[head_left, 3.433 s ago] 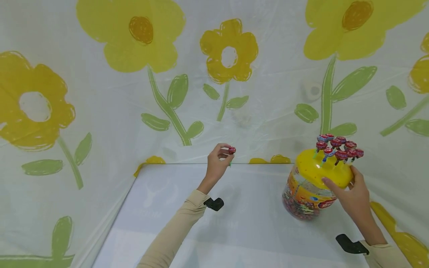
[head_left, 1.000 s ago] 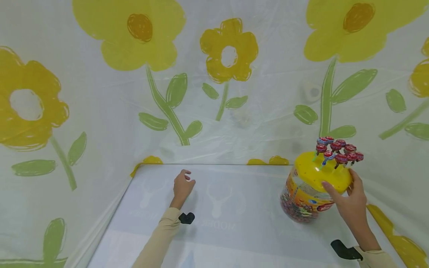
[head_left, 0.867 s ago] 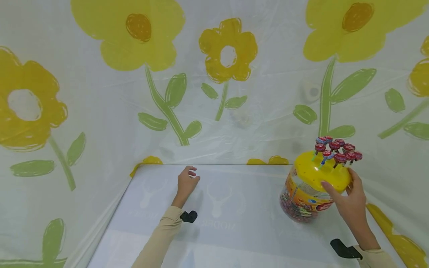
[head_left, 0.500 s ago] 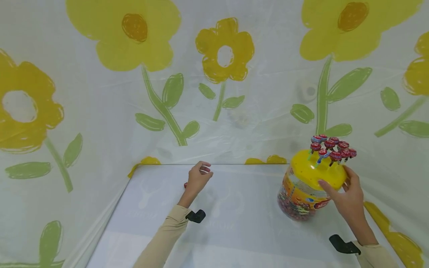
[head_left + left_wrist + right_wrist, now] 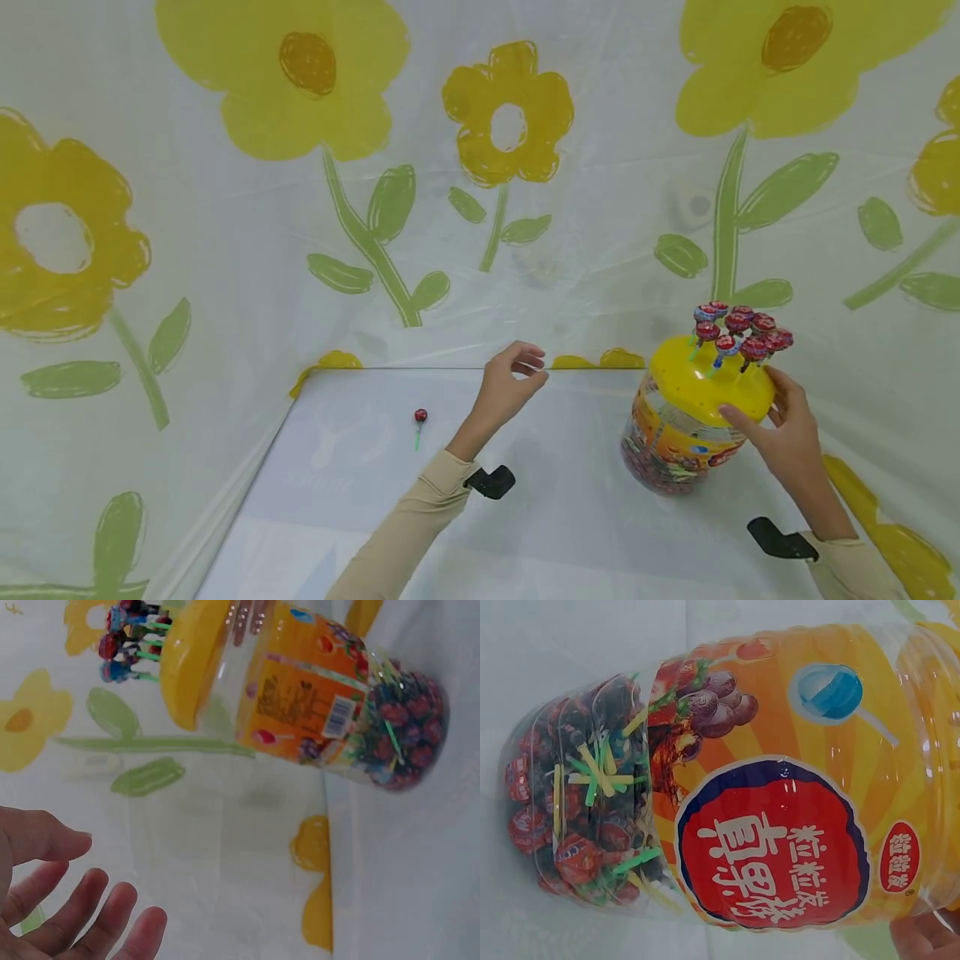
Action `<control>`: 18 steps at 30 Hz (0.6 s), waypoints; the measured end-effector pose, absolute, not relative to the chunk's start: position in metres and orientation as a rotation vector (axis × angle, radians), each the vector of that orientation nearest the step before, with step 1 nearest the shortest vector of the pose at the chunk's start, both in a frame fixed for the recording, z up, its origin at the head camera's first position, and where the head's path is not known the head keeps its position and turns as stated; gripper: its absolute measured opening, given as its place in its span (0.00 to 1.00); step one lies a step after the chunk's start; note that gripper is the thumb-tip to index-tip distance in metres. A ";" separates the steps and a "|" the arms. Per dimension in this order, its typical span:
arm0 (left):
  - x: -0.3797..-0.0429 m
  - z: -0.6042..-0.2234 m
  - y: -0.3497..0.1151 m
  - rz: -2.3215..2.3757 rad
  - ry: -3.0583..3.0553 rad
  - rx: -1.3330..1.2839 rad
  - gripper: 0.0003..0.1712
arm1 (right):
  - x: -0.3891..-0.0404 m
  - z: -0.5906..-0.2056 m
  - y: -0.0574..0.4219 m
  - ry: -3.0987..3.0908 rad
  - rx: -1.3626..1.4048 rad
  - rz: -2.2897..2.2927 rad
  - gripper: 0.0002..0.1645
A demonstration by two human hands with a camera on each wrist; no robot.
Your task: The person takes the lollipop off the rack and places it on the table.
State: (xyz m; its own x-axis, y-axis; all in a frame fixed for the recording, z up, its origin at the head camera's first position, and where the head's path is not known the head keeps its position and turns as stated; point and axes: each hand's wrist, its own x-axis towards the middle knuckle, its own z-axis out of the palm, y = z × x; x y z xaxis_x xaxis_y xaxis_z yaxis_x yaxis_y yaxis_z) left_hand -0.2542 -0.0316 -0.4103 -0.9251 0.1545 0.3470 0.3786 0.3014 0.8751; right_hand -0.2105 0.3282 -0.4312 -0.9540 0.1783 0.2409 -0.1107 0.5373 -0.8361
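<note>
So yeah, left hand [image 5: 508, 383] is empty, fingers loosely parted, while right hand [image 5: 786, 432] grips the yellow lid [image 5: 690, 385], one lollipop [image 5: 421, 415] just lies on the table [image 5: 570, 500].

a white tabletop [image 5: 570, 483] bears a lollipop jar [image 5: 678, 432] and one loose lollipop [image 5: 421, 415].

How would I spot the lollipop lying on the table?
On the pale table, find the big candy jar. Left of it, beyond the left hand, lies a red-wrapped lollipop with a green stick. It lies alone, unlike the lollipops standing in the yellow lid.
</note>
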 end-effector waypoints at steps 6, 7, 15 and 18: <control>-0.256 -0.395 0.000 -1.744 -2.311 -0.577 0.15 | -0.214 -0.431 0.336 -2.540 -0.036 1.345 0.50; -0.256 -0.393 0.004 -1.751 -2.303 -0.583 0.15 | -0.214 -0.430 0.337 -2.562 -0.036 1.340 0.50; -0.259 -0.380 0.035 -1.773 -2.268 -0.636 0.14 | -0.210 -0.415 0.335 -2.714 -0.038 1.293 0.56; -0.260 -0.379 0.044 -1.797 -2.243 -0.667 0.15 | -0.209 -0.411 0.333 -2.730 -0.035 1.289 0.56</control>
State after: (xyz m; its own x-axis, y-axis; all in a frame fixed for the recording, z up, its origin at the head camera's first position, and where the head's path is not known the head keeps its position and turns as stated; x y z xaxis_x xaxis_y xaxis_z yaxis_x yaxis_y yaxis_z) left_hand -0.2604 0.0439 -0.3786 -0.8803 0.2249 0.4177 0.4567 0.1633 0.8745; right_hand -0.2091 0.3327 -0.4112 -0.9923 0.0728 0.1005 -0.0313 0.6368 -0.7704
